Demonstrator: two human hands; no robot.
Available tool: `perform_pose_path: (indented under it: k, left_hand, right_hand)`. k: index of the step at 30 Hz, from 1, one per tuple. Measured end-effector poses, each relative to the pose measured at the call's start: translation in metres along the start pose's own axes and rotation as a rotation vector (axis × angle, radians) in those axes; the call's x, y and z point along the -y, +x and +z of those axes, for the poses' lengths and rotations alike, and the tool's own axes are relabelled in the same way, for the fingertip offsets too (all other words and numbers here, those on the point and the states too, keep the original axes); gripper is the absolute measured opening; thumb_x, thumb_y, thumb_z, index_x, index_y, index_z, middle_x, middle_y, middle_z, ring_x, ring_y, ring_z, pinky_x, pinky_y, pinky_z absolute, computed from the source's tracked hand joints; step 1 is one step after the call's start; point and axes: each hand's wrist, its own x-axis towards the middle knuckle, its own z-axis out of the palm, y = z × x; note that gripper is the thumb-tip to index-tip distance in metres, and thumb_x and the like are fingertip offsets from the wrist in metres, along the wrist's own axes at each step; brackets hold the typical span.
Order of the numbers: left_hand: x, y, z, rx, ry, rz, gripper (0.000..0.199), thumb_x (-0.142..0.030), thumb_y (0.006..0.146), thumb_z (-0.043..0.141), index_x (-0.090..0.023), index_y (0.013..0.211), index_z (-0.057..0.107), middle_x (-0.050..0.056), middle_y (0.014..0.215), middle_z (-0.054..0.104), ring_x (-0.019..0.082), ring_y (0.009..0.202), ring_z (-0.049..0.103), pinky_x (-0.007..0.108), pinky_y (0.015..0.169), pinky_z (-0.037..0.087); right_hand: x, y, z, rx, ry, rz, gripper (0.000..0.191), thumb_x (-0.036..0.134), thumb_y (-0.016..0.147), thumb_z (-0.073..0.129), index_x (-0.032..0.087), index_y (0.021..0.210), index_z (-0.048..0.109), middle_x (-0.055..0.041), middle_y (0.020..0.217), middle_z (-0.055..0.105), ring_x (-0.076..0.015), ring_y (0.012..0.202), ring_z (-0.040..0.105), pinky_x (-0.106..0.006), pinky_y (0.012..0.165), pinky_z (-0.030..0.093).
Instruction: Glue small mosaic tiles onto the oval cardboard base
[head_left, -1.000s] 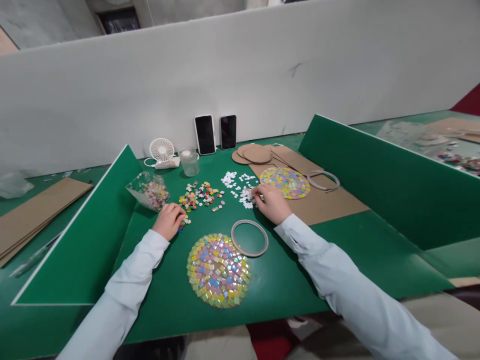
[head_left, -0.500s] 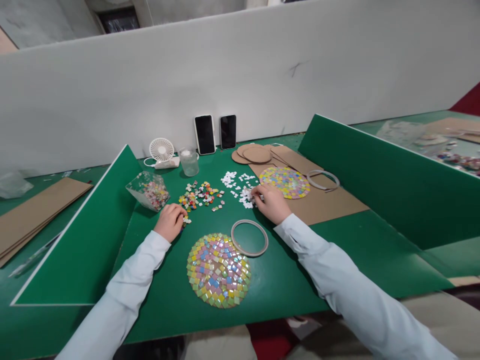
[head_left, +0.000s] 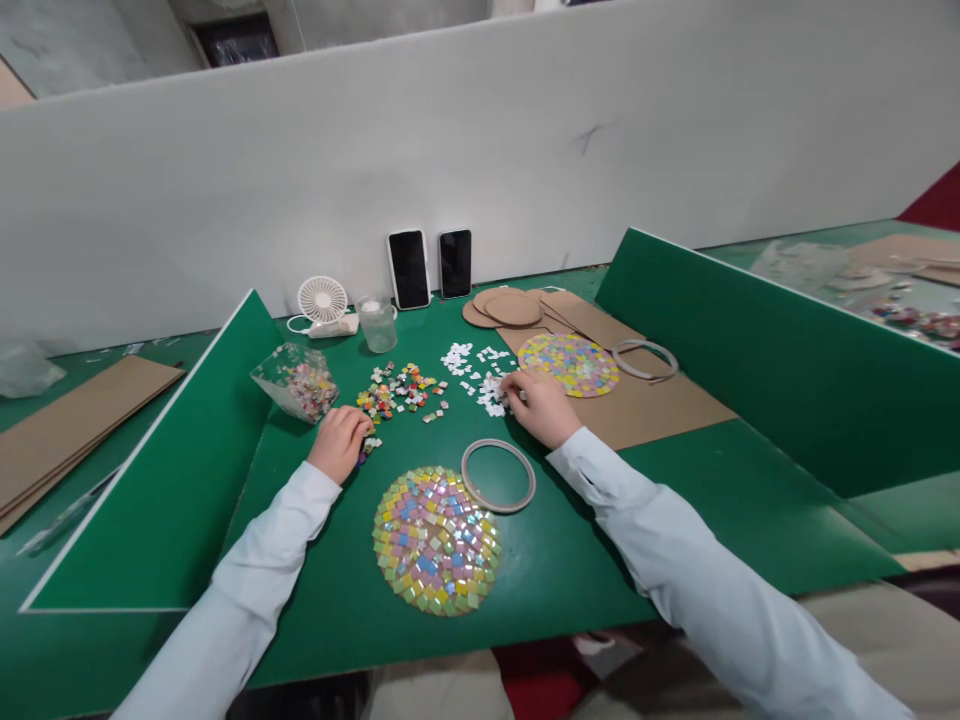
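Observation:
My left hand [head_left: 340, 443] rests with fingers curled at the lower left edge of the pile of coloured tiles [head_left: 397, 393]; what it holds, if anything, is hidden. My right hand [head_left: 541, 405] is closed at the right side of the scattered white pieces [head_left: 491, 392], its fingertips too small to read. Between my forearms lies a round mosaic [head_left: 437, 540] of yellow, green, pink and blue tiles. A grey ring [head_left: 499, 507] touches its upper right edge. Beyond my right hand, a second round mosaic [head_left: 568, 363] lies on a cardboard sheet [head_left: 667, 412].
A clear tub of tiles [head_left: 301, 382], a small white fan [head_left: 323, 300], a clear cup [head_left: 378, 325] and two phones [head_left: 409, 269] stand behind. Cardboard discs [head_left: 514, 307] and another ring [head_left: 646, 374] lie right. Green dividers [head_left: 750, 350] flank the table.

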Motion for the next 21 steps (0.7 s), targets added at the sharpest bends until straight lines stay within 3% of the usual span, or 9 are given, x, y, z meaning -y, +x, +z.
perform_pose_path:
  k: [8, 21]
  left_hand:
    - [-0.0016, -0.0001, 0.0002, 0.040, 0.001, -0.024, 0.012, -0.026, 0.073, 0.043, -0.018, 0.064, 0.047, 0.003, 0.069, 0.052, 0.017, 0.070, 0.046, 0.030, 0.067, 0.037]
    - [-0.0074, 0.0013, -0.0066, -0.113, -0.052, -0.141, 0.013, -0.022, 0.076, 0.029, -0.020, 0.065, 0.036, 0.002, 0.059, 0.051, 0.016, 0.059, 0.049, 0.029, 0.060, 0.039]
  right_hand:
    - [-0.0007, -0.0003, 0.0005, -0.012, 0.011, -0.017, 0.015, 0.013, 0.066, 0.038, 0.018, 0.065, 0.052, -0.0056, 0.067, 0.057, -0.0187, 0.066, 0.050, -0.027, 0.061, 0.034]
    - [-0.0003, -0.0006, 0.0003, 0.015, 0.006, -0.016, 0.015, 0.012, 0.066, 0.038, 0.017, 0.066, 0.052, -0.0061, 0.068, 0.057, -0.0191, 0.067, 0.049, -0.028, 0.062, 0.033]
